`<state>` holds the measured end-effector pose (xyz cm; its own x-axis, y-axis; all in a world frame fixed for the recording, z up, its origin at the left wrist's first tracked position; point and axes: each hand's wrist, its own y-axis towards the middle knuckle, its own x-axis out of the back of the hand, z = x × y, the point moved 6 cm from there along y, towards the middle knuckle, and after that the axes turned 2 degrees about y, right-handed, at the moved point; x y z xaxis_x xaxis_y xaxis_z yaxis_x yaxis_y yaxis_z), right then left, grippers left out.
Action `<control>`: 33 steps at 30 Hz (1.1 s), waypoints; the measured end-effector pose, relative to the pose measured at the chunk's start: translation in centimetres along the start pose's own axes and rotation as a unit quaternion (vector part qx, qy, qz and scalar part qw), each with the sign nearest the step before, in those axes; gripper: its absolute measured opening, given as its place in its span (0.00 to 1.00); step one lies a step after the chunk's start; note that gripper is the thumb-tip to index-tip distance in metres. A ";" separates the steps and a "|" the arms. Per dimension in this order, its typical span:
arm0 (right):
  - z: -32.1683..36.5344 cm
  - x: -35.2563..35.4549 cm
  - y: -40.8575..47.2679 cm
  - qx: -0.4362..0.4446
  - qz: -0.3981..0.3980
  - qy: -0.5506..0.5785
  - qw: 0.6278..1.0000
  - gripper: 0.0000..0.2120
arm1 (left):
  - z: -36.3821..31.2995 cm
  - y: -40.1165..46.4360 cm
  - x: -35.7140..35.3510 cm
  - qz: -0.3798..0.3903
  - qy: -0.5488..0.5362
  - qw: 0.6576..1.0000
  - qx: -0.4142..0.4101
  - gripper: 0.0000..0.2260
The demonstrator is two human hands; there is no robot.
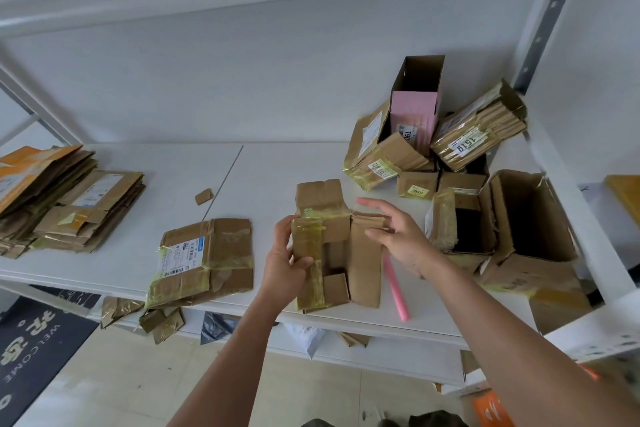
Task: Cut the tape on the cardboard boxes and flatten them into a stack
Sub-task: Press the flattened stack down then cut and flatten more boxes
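A small opened cardboard box (332, 246) lies at the white desk's (270, 163) front edge. The left hand (285, 258) grips its taped left flap; the right hand (394, 236) rests on its right flap, fingers straight. A pink cutter (396, 291) lies just beside it.

Single view only, so we have no overlap with a second camera to log. We look from head height, forward and steeply down, onto a white shelf surface (270, 163) backed by a white wall (277, 62). Wide-angle lens: shelf edges and the upright post (550, 21) bow outward. Both forearms enter from the bottom edge, so we sit close, at arm's reach of the shelf. Floor and a dark mat (31, 350) fall in the lower left corner
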<state>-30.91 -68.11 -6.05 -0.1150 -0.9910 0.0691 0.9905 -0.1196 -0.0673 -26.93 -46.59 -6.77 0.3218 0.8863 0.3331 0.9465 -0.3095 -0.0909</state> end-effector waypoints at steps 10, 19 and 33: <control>2.2 -2.4 1.7 0.124 0.059 -0.328 0.935 0.39 | 0.0 0.4 0.1 0.005 -0.012 1.000 -0.003 0.36; 1.6 -3.9 1.2 0.174 -0.022 -0.412 0.894 0.32 | -0.3 0.9 -0.8 0.011 0.032 0.999 -0.009 0.40; 0.8 -3.5 1.5 0.129 -0.041 -0.454 0.881 0.29 | -0.2 0.8 0.2 0.013 0.035 0.998 0.052 0.37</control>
<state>-28.97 -64.76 -5.59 -0.1966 -0.5086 0.8383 0.9790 -0.0548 0.1963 -26.16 -46.76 -6.61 0.3480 0.8511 0.3932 0.9360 -0.2919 -0.1966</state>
